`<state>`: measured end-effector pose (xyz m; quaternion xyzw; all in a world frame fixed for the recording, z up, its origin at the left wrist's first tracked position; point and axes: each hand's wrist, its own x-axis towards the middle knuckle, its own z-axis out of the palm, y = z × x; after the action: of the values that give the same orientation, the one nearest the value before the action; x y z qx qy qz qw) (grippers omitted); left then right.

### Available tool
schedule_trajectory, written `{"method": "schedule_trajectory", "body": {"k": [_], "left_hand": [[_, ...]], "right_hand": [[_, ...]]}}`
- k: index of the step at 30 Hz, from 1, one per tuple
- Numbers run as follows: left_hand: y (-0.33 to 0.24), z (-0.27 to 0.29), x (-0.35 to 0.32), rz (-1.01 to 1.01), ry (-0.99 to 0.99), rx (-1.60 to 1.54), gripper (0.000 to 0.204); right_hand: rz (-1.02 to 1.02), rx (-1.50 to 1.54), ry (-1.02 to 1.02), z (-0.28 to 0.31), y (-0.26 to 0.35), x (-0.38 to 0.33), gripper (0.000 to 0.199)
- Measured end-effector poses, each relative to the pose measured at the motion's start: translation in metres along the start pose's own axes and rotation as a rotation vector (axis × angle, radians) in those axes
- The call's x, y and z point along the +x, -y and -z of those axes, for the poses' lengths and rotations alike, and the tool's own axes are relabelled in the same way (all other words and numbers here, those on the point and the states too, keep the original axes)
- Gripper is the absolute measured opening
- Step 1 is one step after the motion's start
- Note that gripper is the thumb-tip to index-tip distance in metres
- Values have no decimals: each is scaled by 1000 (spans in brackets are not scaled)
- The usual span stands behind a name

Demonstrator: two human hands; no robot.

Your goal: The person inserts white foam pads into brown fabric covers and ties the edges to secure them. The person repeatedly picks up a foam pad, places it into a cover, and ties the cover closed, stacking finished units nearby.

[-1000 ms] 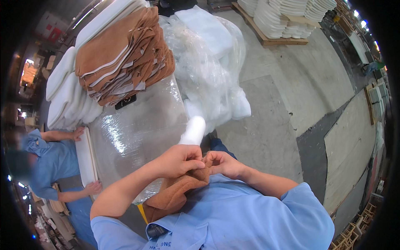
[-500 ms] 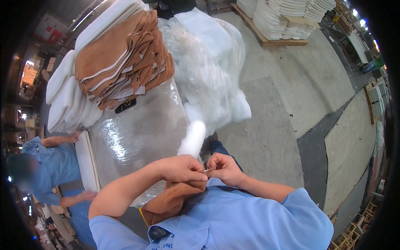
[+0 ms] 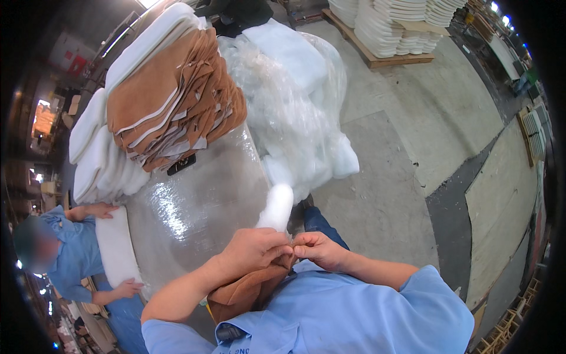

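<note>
My left hand (image 3: 253, 251) and my right hand (image 3: 321, 250) meet in front of my chest. Fingers of both are pinched on the edge of a brown fabric cover (image 3: 250, 290), which hangs folded below my left hand against my blue shirt. A rounded piece of white padding (image 3: 277, 205) sticks up just beyond my left hand, over the table's corner. Whether the padding goes inside the cover is hidden by my hands.
A plastic-covered table (image 3: 206, 200) carries a tall stack of brown covers (image 3: 159, 94), with white pads (image 3: 97, 162) to its left. A co-worker at left holds a white pad (image 3: 118, 245). Plastic-wrapped padding (image 3: 300, 106) lies beyond; a pallet (image 3: 383, 59) bears stacked white pieces.
My hands have come closer together, and my left forearm has dropped a little. At left, the co-worker's pad has tilted so its broad face shows against the table edge.
</note>
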<state>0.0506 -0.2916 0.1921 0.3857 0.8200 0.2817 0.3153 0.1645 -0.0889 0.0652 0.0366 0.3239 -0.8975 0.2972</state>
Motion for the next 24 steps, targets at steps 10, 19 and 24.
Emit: {"method": "schedule_trajectory", "body": {"k": [10, 19, 24], "left_hand": [[8, 20, 18, 403, 531, -564, 36], [28, 22, 39, -297, -178, 345, 30], [58, 21, 54, -253, -101, 170, 22]], "right_hand": [[143, -307, -96, -10, 6, 0, 21], [569, -1402, -244, -4, 58, 30, 23], [489, -1294, -126, 14, 70, 55, 20]]}}
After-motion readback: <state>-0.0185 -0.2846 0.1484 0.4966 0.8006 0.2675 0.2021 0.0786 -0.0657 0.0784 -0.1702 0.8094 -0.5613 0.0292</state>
